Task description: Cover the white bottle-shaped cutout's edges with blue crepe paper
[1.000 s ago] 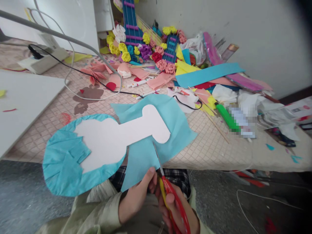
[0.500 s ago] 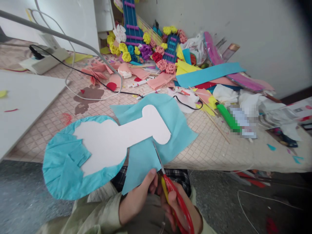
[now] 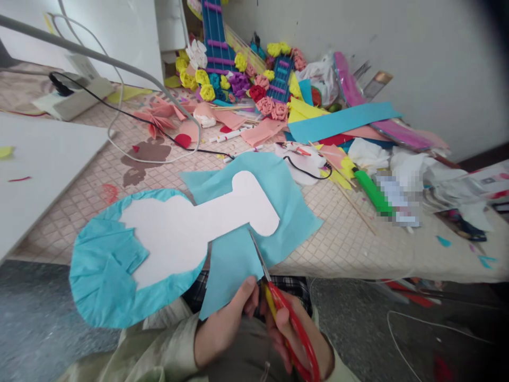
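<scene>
A white guitar-shaped cutout (image 3: 167, 233) lies at the table's front edge, its round end wrapped in pleated blue crepe paper (image 3: 105, 281) and jutting past the edge. Beneath its neck and head spreads a loose sheet of light blue crepe paper (image 3: 284, 212). My left hand (image 3: 228, 323) pinches the near edge of that sheet between thumb and fingers. In my right hand (image 3: 296, 329) are red-and-yellow scissors (image 3: 296, 323), fingers through the handles. Their blades lie on the blue sheet, tips just below the cutout's head.
Small blue decorated guitars (image 3: 218, 45) and crepe paper flowers (image 3: 262, 95) crowd the back. A power strip (image 3: 73, 98) and a white board (image 3: 43, 164) are at left. Blue paper strips (image 3: 345, 122), a green glue gun or tool-like object (image 3: 371, 191) and white tissues (image 3: 368, 154) lie at right.
The scissors and my right hand have shifted very slightly, with the blades looking a little closer together. The left hand and the cutout stay about where they were.
</scene>
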A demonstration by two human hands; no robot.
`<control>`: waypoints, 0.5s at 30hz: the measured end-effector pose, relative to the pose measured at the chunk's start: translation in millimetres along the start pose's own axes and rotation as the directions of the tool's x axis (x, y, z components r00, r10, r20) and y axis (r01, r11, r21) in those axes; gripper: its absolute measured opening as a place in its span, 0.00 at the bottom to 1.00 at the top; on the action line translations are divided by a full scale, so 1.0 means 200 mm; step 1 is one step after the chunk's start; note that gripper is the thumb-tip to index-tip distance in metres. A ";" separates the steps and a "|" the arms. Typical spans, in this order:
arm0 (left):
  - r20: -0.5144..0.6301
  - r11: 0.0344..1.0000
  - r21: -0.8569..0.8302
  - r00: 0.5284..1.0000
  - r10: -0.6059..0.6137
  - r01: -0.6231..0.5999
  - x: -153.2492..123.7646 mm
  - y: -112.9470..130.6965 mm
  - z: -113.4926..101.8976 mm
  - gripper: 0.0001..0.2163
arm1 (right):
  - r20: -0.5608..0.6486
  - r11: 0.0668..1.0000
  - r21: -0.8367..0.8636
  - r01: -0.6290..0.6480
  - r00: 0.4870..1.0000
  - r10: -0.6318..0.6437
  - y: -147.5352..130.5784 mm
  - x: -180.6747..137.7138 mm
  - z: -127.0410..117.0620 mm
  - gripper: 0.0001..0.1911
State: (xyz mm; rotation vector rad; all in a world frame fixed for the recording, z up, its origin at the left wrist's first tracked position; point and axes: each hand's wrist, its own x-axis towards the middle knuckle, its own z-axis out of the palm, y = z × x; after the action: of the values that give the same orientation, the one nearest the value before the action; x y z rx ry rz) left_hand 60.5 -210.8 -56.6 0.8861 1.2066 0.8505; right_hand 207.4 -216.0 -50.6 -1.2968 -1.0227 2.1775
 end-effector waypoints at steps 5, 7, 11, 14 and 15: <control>-0.021 1.000 0.012 1.000 -0.008 0.008 0.00 0.00 0.00 0.22 | -0.048 0.997 -0.060 -0.055 0.997 0.052 -0.03 0.00 0.01 0.35; -0.014 1.000 0.009 1.000 -0.009 0.009 0.00 0.00 0.00 0.22 | -0.067 0.994 -0.058 -0.093 0.994 0.089 -0.03 0.00 0.01 0.35; -0.017 1.000 0.011 1.000 0.008 -0.007 0.00 0.00 0.00 0.22 | -0.046 0.997 -0.063 -0.038 0.998 0.035 -0.01 0.01 0.00 0.34; -0.006 0.999 0.030 1.000 0.018 -0.018 0.00 0.00 0.00 0.22 | -0.028 0.997 -0.074 0.015 0.999 -0.017 -0.02 0.02 0.00 0.33; -0.006 0.999 0.032 1.000 0.018 -0.018 0.00 -0.01 0.00 0.22 | -0.033 0.997 -0.077 0.024 0.999 -0.026 -0.03 0.02 0.01 0.33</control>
State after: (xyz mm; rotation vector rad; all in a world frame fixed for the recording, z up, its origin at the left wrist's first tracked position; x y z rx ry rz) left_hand 60.7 -211.1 -57.7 0.9223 1.2227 0.8510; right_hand 204.2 -210.7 -47.1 -1.3427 -1.1124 2.1096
